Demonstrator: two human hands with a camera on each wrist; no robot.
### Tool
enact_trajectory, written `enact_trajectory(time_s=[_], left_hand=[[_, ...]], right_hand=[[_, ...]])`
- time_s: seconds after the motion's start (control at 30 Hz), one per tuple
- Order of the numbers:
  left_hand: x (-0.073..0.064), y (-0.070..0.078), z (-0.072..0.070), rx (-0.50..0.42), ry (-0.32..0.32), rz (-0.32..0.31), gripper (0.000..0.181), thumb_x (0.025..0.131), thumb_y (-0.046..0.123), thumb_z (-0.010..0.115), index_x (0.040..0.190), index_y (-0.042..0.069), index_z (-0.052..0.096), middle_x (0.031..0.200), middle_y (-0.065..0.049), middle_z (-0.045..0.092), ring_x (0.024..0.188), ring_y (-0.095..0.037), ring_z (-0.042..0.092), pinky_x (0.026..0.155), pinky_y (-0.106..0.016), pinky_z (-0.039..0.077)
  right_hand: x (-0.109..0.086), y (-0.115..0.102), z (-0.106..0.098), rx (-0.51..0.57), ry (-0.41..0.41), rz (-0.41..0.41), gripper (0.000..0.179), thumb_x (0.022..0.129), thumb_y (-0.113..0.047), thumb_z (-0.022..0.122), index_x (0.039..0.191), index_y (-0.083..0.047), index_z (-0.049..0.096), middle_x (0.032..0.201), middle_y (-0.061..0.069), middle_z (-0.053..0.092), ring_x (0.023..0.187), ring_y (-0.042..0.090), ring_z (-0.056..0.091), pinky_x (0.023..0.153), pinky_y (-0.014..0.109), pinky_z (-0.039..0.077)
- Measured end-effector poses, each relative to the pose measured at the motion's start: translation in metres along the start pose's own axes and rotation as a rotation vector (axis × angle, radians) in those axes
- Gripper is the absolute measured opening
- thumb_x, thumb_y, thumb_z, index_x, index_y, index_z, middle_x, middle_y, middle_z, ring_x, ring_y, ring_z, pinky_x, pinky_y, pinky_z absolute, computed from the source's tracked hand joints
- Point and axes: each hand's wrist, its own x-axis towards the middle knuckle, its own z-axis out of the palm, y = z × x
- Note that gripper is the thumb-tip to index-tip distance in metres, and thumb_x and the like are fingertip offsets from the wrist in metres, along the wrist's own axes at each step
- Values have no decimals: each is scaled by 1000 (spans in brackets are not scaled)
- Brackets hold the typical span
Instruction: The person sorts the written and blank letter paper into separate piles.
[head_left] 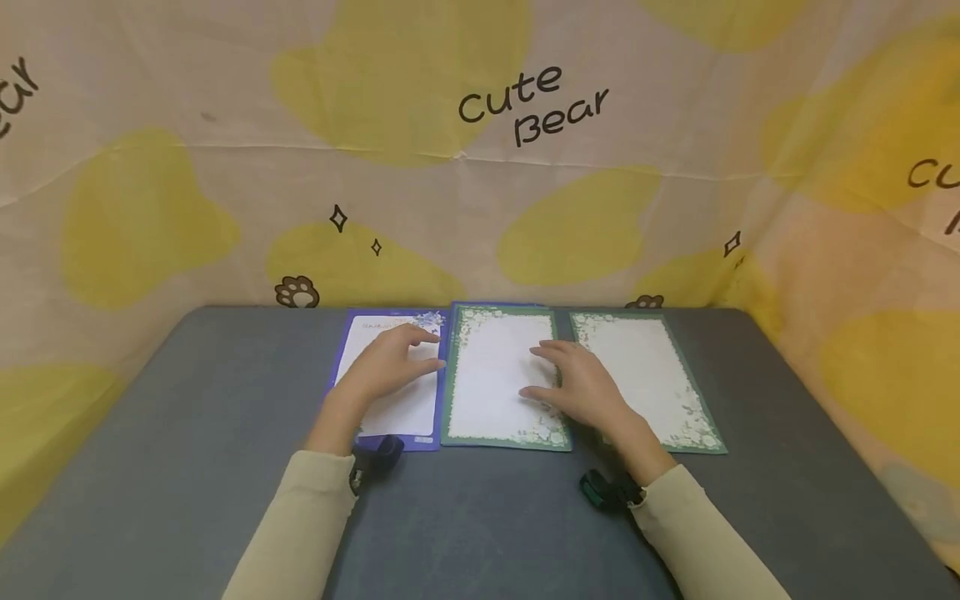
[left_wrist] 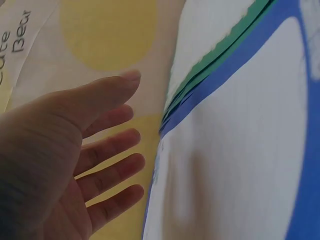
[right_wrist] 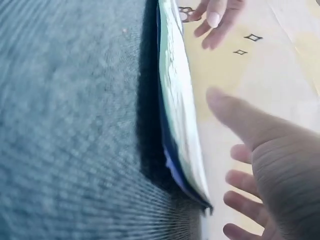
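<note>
Three sets of bordered paper sheets lie side by side on the table. A blue-bordered sheet (head_left: pixel 405 408) is at the left, with my left hand (head_left: pixel 386 360) held above it, fingers extended and nothing between them. In the middle is a stack of sheets (head_left: pixel 487 379) with a green floral border on top and a blue edge showing at the back. Its layered edges show in the left wrist view. Over this stack's right side hovers my right hand (head_left: pixel 581 385), thumb and fingers apart, holding nothing. It partly covers a green-bordered sheet (head_left: pixel 652 371) at the right.
The dark grey table (head_left: pixel 480 517) ends at a fabric backdrop (head_left: pixel 420 192) with yellow patches and lettering, which also rises along both sides. A dark wrist camera (head_left: pixel 386 454) sits on the left wrist and another camera (head_left: pixel 600 490) on the right.
</note>
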Motion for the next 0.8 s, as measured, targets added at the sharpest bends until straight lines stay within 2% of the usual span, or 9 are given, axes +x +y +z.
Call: enact_trajectory(time_s=[0.17,0.37,0.6,0.8], left_hand=[[2,12,20,29,-16,37,51,94,38,72,137,12,64,145,-17,58,138,-39,51,116,-57,40],[-1,21,38,84,-37,78,61,91,41,75,142,12,59,152,-16,51,144,-37,44,118,-56,38],[3,19,48,104,-4,143,74,87,51,75,146,11,55,157,-14,46,151,-37,35,123,-57,30],[9,13,57,157,-61,170,86,84,63,71,152,17,47,165,-8,36,157,-33,24,128,-57,15]], right_hand=[[-2,12,6,-53,-22,-61,86,76,-53,85,146,-12,55,155,14,49,144,39,45,115,59,39],[-1,15,13,-72,-102,-150,79,82,-52,79,145,-9,56,154,16,51,145,38,44,118,60,35],[1,16,10,-57,-128,-156,77,83,-52,78,144,-9,57,153,14,52,146,35,44,121,64,27],[1,21,8,-45,-118,-161,79,81,-51,81,143,-9,58,152,14,53,145,35,46,121,62,29]])
